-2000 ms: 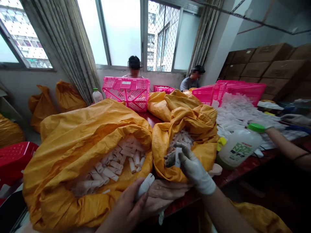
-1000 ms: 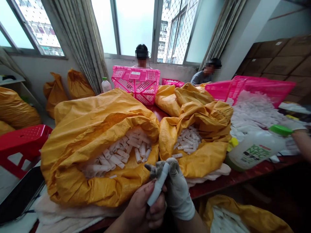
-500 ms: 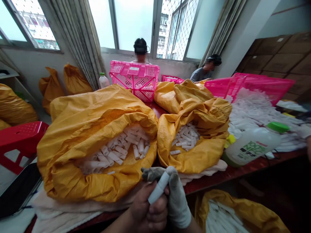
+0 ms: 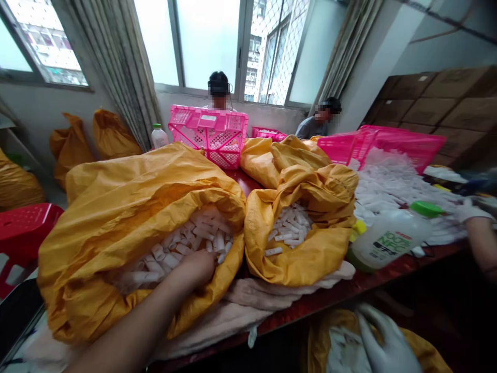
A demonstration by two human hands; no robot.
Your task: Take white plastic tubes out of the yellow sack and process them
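Observation:
My bare left hand reaches into the big yellow sack on the left, at the near right of its pile of short white plastic tubes. Its fingers point down among the tubes and are largely hidden, so any grip cannot be made out. Down at the lower right, my right hand wears a pale glove. Its fingers and thumb are apart over the mouth of a lower yellow sack with white pieces inside, and nothing shows in its grasp.
A second yellow sack of white tubes stands on the red table. Right of it are a green-capped bottle and heaped white pieces. A co-worker's gloved hand is at far right; pink crates stand behind.
My hands have parted from the joined white tube they held together. The left moved up-left into the big sack; the right moved down-right over the lower sack. The view shifted slightly.

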